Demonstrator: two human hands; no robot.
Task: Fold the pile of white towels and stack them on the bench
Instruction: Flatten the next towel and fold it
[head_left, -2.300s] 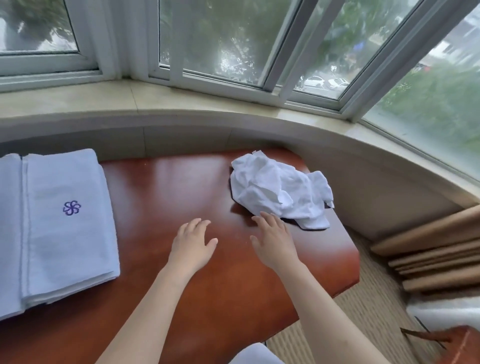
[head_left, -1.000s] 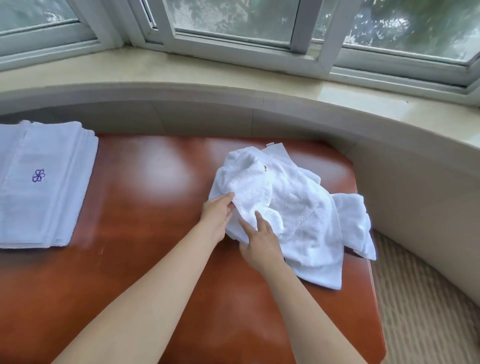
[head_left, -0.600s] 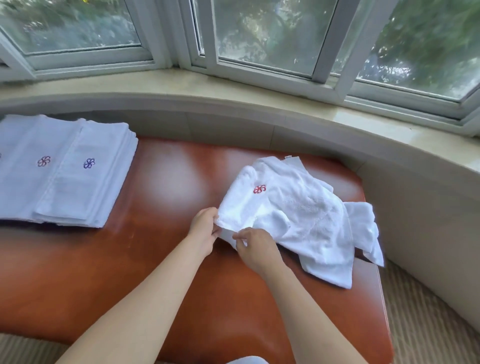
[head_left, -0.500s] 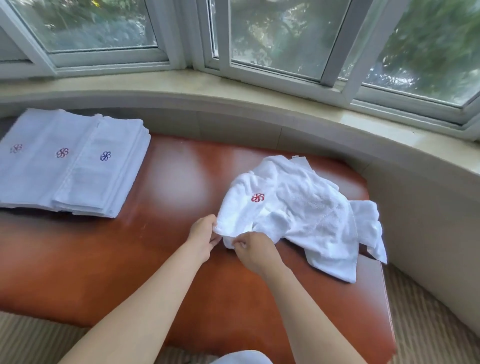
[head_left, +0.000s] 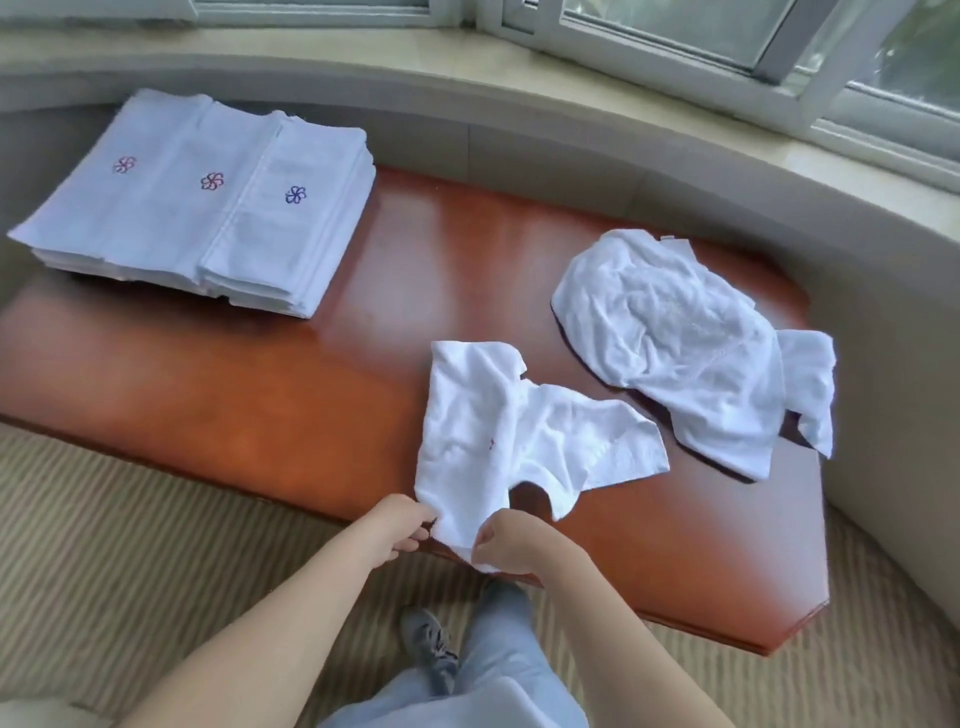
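i note both hands pinching the near edge of one towel (head_left: 524, 441); left hand (head_left: 397, 530) and right hand (head_left: 511, 545) sit close together at one bunched corner at the table (head_left: 311, 374) front; the towel lies crumpled, running away from the grip toward the window, skewed right; the right hand looks nearer the free edge, i judge; remaining pile (head_left: 685, 343) sits far right, folded stack (head_left: 202, 197) far left.

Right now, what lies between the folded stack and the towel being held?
Head view: only bare bench between the folded stack and the held towel.
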